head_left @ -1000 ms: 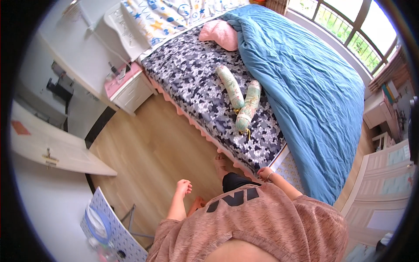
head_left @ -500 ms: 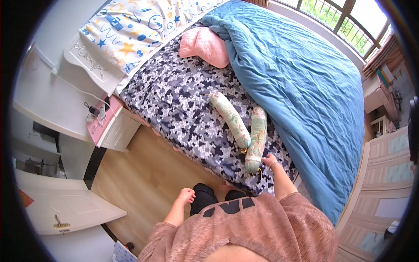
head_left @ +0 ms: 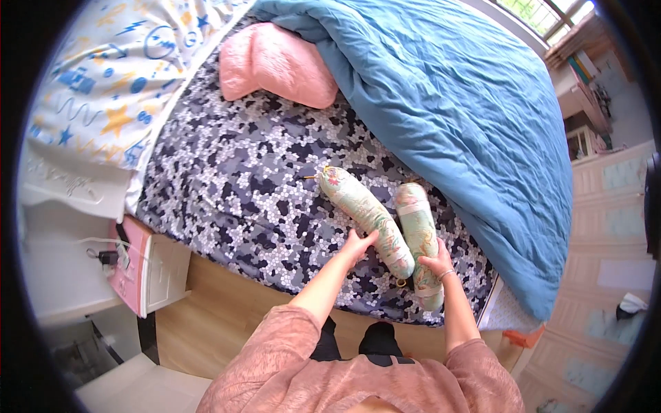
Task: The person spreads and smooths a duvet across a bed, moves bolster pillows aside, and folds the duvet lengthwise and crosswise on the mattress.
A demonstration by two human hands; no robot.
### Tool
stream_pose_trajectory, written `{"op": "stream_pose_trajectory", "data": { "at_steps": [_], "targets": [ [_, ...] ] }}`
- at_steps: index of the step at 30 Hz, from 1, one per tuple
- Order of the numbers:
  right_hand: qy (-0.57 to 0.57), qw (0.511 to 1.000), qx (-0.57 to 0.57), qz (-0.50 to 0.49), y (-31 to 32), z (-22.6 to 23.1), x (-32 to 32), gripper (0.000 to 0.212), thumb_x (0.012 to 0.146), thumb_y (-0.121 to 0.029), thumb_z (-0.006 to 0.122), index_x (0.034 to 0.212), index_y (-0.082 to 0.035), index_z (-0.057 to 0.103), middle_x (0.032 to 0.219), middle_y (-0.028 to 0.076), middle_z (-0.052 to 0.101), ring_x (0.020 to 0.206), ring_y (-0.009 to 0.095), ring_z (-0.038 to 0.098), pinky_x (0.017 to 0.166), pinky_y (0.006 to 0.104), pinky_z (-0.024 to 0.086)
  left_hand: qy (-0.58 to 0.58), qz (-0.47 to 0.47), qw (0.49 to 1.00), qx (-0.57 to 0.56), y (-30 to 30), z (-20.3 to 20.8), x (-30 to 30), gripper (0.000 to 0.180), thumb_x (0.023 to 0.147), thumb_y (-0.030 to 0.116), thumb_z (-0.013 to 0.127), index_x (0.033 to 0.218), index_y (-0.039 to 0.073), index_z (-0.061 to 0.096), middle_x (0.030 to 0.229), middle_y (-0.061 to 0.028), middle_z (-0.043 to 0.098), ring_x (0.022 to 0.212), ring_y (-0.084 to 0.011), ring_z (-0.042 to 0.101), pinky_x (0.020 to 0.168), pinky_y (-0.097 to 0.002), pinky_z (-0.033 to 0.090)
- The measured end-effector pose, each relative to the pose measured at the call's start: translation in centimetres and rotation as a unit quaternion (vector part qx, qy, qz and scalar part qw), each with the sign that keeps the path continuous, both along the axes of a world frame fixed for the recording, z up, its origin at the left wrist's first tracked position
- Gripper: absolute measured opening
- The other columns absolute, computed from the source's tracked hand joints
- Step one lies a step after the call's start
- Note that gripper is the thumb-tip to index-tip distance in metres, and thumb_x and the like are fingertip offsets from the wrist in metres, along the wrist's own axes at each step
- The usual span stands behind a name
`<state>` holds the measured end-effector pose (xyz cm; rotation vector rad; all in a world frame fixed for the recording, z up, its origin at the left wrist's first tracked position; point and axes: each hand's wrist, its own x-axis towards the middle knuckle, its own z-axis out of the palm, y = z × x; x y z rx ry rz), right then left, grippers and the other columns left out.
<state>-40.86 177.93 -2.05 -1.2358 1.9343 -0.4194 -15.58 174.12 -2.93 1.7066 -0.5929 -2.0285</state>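
Observation:
Two long, pale green floral bolster pillows lie side by side on the bed, their near ends close together. My left hand (head_left: 359, 246) grips the left side of the left bolster pillow (head_left: 365, 212), with some fingers hidden by it. A thin cord end sticks out at that pillow's far tip, and a small yellowish loop shows by its near end. On the right bolster pillow (head_left: 417, 220), my right hand (head_left: 438, 261) is closed over the right side near its lower end, thumb across the top. A bracelet circles my right wrist.
The bed has a grey-and-black camouflage-patterned sheet (head_left: 261, 179). A rumpled blue quilt (head_left: 454, 103) covers its right side. Farther off lie a pink pillow (head_left: 279, 65) and a patterned white cover (head_left: 117, 76). At left stands a pink-topped nightstand (head_left: 131, 272) with cables.
My left hand has come from beside my leg to the left bolster pillow. My right hand has slid farther up the right one. The view is closer over the bed.

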Motion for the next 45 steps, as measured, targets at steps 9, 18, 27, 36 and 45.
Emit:
{"op": "stream_pose_trajectory", "data": {
  "at_steps": [9,18,27,36,45],
  "targets": [
    [-0.023,0.999,-0.013,0.042,-7.5,3.3,9.5,0.069,0.047,-0.017,0.066,0.109,-0.004,0.037,0.089,0.01,0.052,0.081,0.017,0.05,0.071,0.0267,0.04,-0.05,0.177,0.977,-0.109,-2.7,-5.0,1.0,0.068,0.054,0.017,0.064,0.104,-0.006,0.024,0.101,-0.0185,0.04,0.091,-0.0237,0.043,0.079,-0.0298,0.034],
    [-0.393,0.915,0.046,-0.082,-1.4,-0.5,22.4,0.065,0.054,-0.008,0.064,0.107,0.0,0.027,0.095,0.012,0.046,0.083,0.019,0.047,0.071,0.029,0.041,-0.158,-0.012,0.972,-0.172,2.7,-2.7,15.8,0.057,0.051,0.021,0.063,0.096,-0.004,0.037,0.09,-0.0174,0.051,0.084,-0.0255,0.05,0.075,-0.0323,0.039],
    [-0.475,0.875,0.078,-0.05,0.3,1.7,34.5,0.062,0.058,-0.007,0.063,0.107,0.002,0.026,0.097,0.011,0.044,0.087,0.017,0.045,0.074,0.027,0.039,-0.391,-0.105,0.893,-0.195,5.3,6.5,27.6,0.056,0.051,0.034,0.061,0.093,0.003,0.039,0.085,-0.0195,0.052,0.081,-0.0329,0.05,0.07,-0.0377,0.039],
    [-0.491,0.865,-0.012,0.104,-6.0,4.8,49.5,0.067,0.061,-0.014,0.062,0.112,-0.001,0.021,0.1,0.012,0.043,0.09,0.017,0.043,0.078,0.028,0.035,-0.496,-0.11,0.839,-0.196,-0.9,10.7,42.3,0.051,0.053,0.03,0.06,0.091,0.004,0.04,0.08,-0.0191,0.053,0.074,-0.0355,0.051,0.065,-0.0401,0.04],
    [-0.292,0.889,0.139,0.324,-12.7,2.5,50.8,0.034,0.068,-0.022,0.053,0.097,-0.004,0.046,0.077,0.005,0.055,0.067,0.013,0.053,0.059,0.0247,0.042,-0.563,-0.128,0.739,-0.347,-10.5,4.6,50.1,0.036,0.063,0.01,0.05,0.096,0.0,0.043,0.096,-0.0182,0.045,0.09,-0.0316,0.043,0.078,-0.0354,0.034]
  ]
}}
